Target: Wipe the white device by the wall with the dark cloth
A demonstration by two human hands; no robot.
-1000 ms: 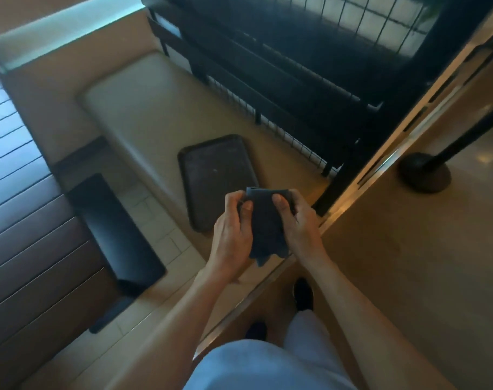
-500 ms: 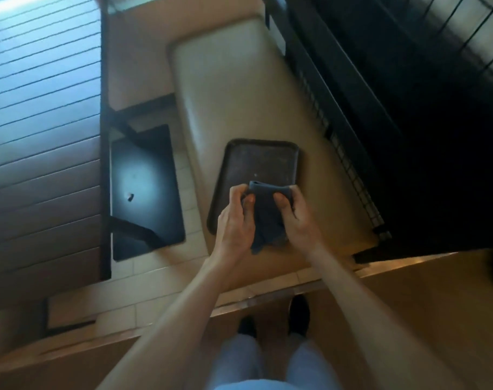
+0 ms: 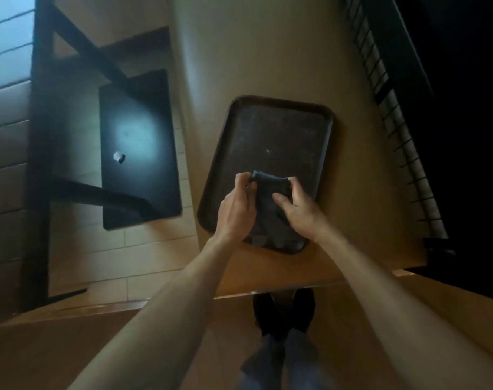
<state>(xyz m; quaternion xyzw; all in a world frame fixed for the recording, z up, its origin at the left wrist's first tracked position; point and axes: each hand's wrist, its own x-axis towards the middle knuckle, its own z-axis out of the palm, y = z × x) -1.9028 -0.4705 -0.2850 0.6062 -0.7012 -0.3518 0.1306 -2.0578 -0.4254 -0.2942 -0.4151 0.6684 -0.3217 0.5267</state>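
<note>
Both of my hands hold the dark cloth (image 3: 269, 209) in front of me, above the near end of a dark tray. My left hand (image 3: 238, 209) pinches the cloth's upper left corner. My right hand (image 3: 298, 211) grips its right side, thumb on the front of the fabric. The cloth hangs folded between the hands. No white device is in view.
The dark tray (image 3: 268, 136) lies on a tan padded bench (image 3: 268, 52). A black table base plate (image 3: 138, 147) with a small white scrap on it sits on the tiled floor at left. A black railing (image 3: 394, 108) runs along the right. My shoes (image 3: 283, 313) stand below.
The view has swung left and down, so the bench and tray now sit straight ahead and closer. Both hands kept hold of the cloth, and my left fingers shifted to its top corner.
</note>
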